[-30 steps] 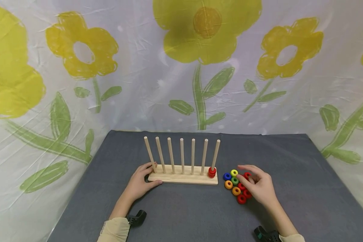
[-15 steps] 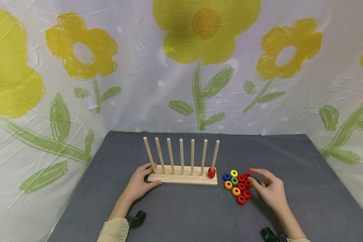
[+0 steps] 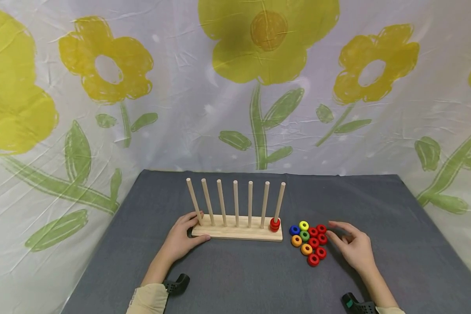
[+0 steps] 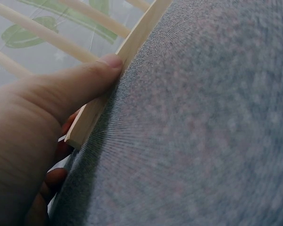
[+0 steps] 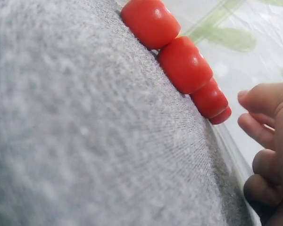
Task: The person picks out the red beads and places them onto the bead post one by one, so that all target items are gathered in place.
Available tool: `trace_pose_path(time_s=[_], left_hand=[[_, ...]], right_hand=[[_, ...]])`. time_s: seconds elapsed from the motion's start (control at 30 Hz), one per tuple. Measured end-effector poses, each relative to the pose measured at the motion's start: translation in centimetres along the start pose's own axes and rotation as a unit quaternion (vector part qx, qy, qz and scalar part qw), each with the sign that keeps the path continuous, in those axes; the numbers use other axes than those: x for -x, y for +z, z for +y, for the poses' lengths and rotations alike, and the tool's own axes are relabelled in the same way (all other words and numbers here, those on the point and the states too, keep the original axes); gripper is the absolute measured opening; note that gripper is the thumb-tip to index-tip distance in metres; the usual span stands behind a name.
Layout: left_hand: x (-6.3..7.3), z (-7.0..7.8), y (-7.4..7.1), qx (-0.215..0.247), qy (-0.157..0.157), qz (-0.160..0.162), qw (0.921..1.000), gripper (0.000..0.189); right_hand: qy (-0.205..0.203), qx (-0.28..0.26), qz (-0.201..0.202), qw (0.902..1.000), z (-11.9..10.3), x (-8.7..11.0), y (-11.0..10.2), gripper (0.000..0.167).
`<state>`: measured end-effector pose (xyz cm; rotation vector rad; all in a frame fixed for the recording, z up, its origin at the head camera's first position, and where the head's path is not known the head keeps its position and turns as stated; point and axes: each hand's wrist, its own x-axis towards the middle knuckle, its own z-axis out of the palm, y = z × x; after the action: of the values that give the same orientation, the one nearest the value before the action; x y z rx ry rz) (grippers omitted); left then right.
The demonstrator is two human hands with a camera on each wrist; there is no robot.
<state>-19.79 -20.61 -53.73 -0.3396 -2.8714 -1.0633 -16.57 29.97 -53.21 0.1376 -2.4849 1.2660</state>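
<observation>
The wooden peg rack (image 3: pixel 237 234) stands on the table with a row of upright pegs. Red rings (image 3: pixel 274 225) are stacked at the foot of its rightmost peg. At the rack's left end my left hand (image 3: pixel 179 239) grips the base; in the left wrist view the thumb (image 4: pixel 92 80) lies along the front edge. My right hand (image 3: pixel 356 249) is just right of a cluster of loose rings, holding nothing, its fingers loosely bent. The cluster has several red rings (image 3: pixel 313 243), a green ring (image 3: pixel 304 236), a blue ring (image 3: pixel 295 230), a yellow ring (image 3: pixel 304 225) and two orange rings (image 3: pixel 306 249).
A dark grey cloth (image 3: pixel 243 279) covers the table. Behind it hangs a pale sheet (image 3: pixel 180 131) with printed yellow flowers. A black wrist device (image 3: pixel 177 284) sits on the left wrist, another black wrist device (image 3: pixel 357 304) on the right.
My right hand has drawn back to the right from over the loose rings, uncovering the red ones beneath it. The left hand and the rack have stayed in place.
</observation>
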Motion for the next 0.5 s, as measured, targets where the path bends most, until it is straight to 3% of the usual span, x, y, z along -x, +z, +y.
trace_pose_path(time_s=[0.2,0.5], left_hand=[[0.01,-0.09,-0.04,0.0,0.003,0.003,1.0,0.078],[-0.02,-0.1,0.15,-0.001,0.002,0.004,1.0,0.077]], right_hand=[[-0.012,0.023,-0.013,0.9996,0.38,-0.04,0.29,0.03],[0.003,0.034,-0.032,0.9989,0.22,0.0,0.07,0.031]])
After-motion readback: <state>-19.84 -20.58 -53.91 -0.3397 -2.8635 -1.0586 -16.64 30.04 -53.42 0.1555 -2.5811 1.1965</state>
